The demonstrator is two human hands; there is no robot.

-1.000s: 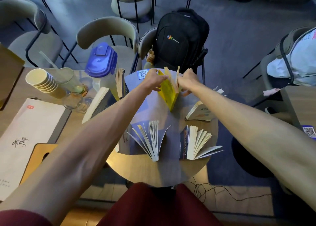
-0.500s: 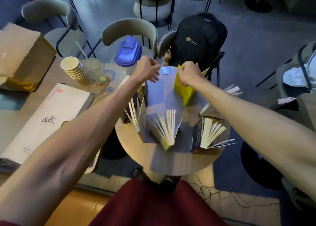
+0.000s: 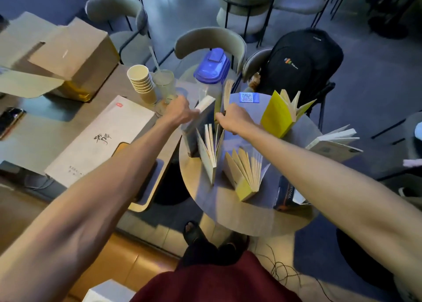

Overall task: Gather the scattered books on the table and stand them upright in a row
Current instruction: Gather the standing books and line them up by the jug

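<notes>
The left hand (image 3: 180,114) and right hand (image 3: 235,120) are clenching the dark book (image 3: 201,128) at the counter (image 3: 228,201) edge, risking toppling the fanned book (image 3: 211,151) beside it.

Five books stand fanned on the round table (image 3: 228,210). The backpack (image 3: 301,62) sits on a chair behind it; the paper cups (image 3: 142,82) stand to its left.

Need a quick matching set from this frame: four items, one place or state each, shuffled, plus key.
1. yellow book
2. backpack
3. paper cups
4. left hand

A. stacked beside a glass
B. standing upright, pages fanned open
C. sitting on a chair
D. touching a dark book's cover

Pairs: 1-B, 2-C, 3-A, 4-D
</notes>
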